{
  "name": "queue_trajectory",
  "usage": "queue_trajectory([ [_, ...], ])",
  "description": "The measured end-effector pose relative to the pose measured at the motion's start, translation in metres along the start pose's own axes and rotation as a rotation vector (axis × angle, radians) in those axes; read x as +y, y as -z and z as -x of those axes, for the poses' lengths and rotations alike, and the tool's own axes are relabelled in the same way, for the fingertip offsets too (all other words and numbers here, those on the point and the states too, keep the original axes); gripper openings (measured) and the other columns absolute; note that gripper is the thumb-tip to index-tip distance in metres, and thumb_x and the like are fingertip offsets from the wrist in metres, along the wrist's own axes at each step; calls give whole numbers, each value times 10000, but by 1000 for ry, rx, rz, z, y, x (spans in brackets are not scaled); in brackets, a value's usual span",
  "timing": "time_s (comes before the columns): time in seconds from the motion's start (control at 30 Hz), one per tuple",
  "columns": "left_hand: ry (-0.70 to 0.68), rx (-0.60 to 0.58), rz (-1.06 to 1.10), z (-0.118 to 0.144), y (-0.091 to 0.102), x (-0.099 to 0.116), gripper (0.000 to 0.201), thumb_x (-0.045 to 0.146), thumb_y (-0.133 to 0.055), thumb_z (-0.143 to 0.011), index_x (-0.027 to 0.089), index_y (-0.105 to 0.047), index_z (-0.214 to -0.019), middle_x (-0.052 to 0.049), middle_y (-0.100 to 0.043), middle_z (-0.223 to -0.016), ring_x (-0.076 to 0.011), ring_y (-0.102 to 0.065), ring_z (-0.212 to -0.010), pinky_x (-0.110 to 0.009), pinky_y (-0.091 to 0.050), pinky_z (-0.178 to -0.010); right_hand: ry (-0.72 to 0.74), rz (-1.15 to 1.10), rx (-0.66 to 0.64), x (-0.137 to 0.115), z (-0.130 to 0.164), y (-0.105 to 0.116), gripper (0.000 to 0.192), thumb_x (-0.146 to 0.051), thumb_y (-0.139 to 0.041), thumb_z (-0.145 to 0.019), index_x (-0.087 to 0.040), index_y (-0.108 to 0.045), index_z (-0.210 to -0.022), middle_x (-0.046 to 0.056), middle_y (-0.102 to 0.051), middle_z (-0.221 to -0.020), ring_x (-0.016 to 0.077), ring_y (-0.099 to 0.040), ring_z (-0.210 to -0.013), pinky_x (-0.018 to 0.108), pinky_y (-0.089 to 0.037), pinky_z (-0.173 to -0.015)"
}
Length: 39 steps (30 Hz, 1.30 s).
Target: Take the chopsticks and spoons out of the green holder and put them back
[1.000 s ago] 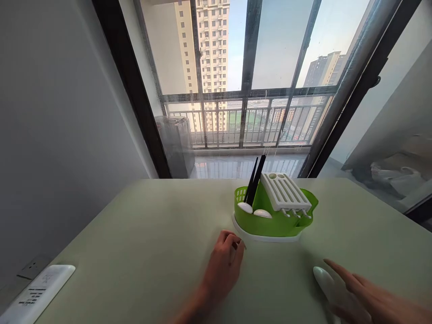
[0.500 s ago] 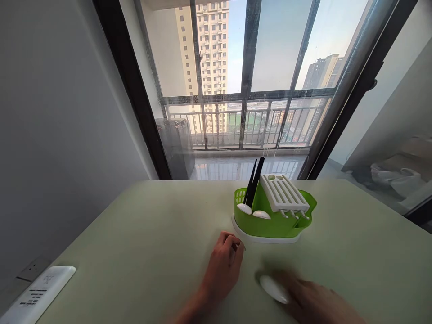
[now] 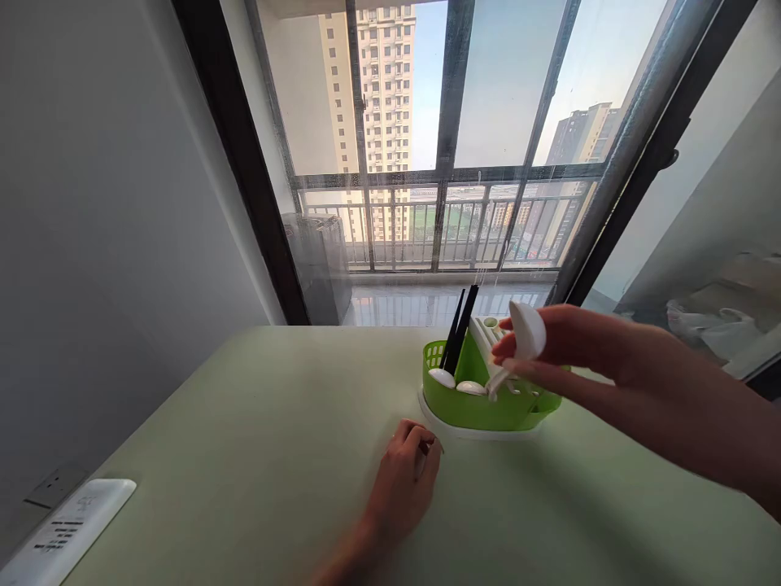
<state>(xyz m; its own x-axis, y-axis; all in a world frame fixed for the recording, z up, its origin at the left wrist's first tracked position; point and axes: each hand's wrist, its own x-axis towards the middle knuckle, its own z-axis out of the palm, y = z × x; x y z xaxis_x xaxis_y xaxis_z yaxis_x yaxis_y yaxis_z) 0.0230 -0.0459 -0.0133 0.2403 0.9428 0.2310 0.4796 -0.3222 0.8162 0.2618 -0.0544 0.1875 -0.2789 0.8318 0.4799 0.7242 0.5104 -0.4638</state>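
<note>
A white spoon (image 3: 528,330) is pinched between the thumb and fingers of my right hand (image 3: 573,346). Its bowl points up and its handle slants down in front of the green cutlery caddy (image 3: 482,412). Whether the handle tip touches the caddy I cannot tell. Two more white spoons (image 3: 442,378) and black chopsticks (image 3: 462,332) stand in the caddy's left part. The white slotted top (image 3: 482,332) is partly hidden by my right hand. My left hand (image 3: 407,472) rests on the table just before the caddy, fingers curled and nothing visible in them.
The pale green table (image 3: 274,439) runs back to the glass door and window. At the left edge lies a white power strip-like object (image 3: 85,521). Grey walls stand left and right, and wrapped items (image 3: 720,330) lie beyond the table at right.
My right hand has lifted the white spoon from low over the table's front up to the caddy, turning its bowl upward. My left hand has stayed in place.
</note>
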Motion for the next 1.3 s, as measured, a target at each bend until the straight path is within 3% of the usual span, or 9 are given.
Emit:
queue_trajectory([
  [0.13,0,9,0,0,0,0,216,307,-480,-1017,215,-593,-859,-52,-608,-983,-180,-623,-842,-288,-486,-749,-111,-217,-125,9,-42,-10,424,-552,-681,-904,-234,-688,-1184,88,-780,-1104,298,-761,-980,371,-630,-780],
  [0.33,1,13,19,0,-1,1,219,306,-480,-1009,218,-593,-843,-54,-608,-966,-184,-623,-843,-288,-491,-736,-141,-104,-297,27,-80,-44,189,-361,-653,-921,-225,-652,-1052,49,-795,-1036,236,-760,-943,345,-575,-836],
  [0.5,14,5,17,0,-1,2,231,314,-475,-1010,221,-583,-828,-53,-606,-964,-182,-619,-834,-286,-492,-742,-126,102,-433,33,-94,-67,160,-262,-665,-883,-212,-650,-1035,37,-792,-961,210,-737,-887,291,-522,-764],
  [0.67,9,5,16,0,-2,0,218,304,-481,-1010,219,-592,-842,-49,-608,-970,-180,-620,-848,-284,-492,-755,10,363,-572,37,-102,-78,105,-254,-630,-865,-198,-655,-949,57,-747,-929,199,-690,-841,263,-444,-643],
  [0.87,4,9,10,0,-1,2,222,314,-483,-1004,222,-593,-835,-51,-609,-958,-181,-621,-829,-293,-502,-753,117,444,-673,37,-103,-88,53,-164,-634,-808,-205,-644,-839,47,-682,-812,184,-631,-713,271,-344,-551],
  [1.1,-4,-2,57,0,0,2,183,305,-506,-992,227,-588,-848,-42,-606,-968,-166,-621,-801,-277,-505,-734,180,501,-689,40,-95,-98,133,-110,-575,-849,-192,-679,-861,73,-694,-805,190,-637,-655,282,-309,-542],
  [1.3,8,-5,54,1,0,1,223,303,-483,-1013,221,-583,-831,-37,-598,-967,-164,-611,-820,-270,-484,-733,136,397,-565,46,-86,-83,307,-112,-549,-895,-236,-717,-1120,45,-762,-935,200,-698,-797,270,-386,-628],
])
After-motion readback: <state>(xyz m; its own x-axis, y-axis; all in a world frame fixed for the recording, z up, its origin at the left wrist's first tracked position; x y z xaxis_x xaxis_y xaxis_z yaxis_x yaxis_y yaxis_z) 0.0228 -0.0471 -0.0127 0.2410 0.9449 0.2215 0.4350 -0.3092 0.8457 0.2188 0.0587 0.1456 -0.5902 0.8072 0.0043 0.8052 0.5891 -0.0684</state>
